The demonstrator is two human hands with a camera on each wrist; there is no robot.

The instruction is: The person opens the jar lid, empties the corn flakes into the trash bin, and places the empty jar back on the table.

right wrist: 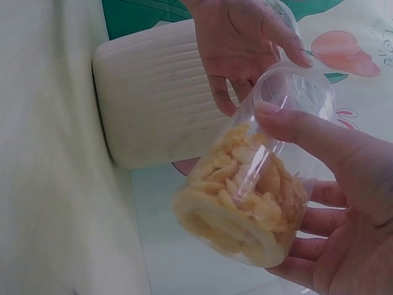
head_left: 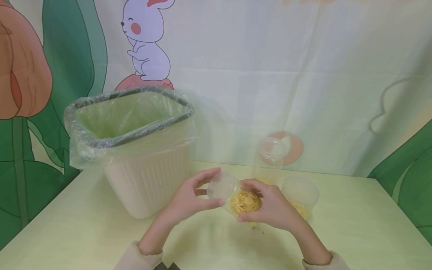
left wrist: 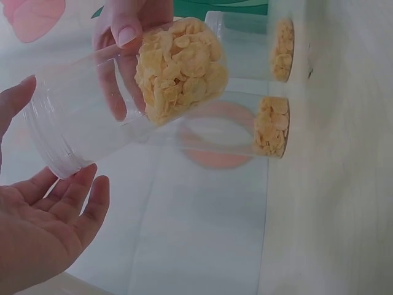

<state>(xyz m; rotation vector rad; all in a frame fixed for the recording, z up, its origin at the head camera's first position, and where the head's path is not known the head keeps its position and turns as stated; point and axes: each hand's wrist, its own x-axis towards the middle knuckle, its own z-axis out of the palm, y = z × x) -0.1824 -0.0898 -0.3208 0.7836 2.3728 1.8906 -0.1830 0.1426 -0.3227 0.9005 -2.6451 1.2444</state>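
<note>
A clear plastic jar point(head_left: 222, 185) is tilted between both hands, its round top toward the left hand. Yellow flakes that look like cornflakes point(left wrist: 181, 70) lie in its bottom end. My left hand point(head_left: 189, 198) holds the ribbed rim, thumb on one side and fingertips on the other. Whether that ribbed part is a lid or the jar's own neck, I cannot tell. Around the lower body of the jar curls my right hand point(head_left: 273, 206), with its thumb along the wall in the right wrist view.
Behind the right hand stand a tall clear jar point(head_left: 270, 150) and a wider one point(head_left: 300, 191), both with flakes at the bottom. At the left is a cream bin point(head_left: 148, 180) lined with a clear bag. A printed curtain point(head_left: 229, 75) hangs behind the pale table point(head_left: 354, 225).
</note>
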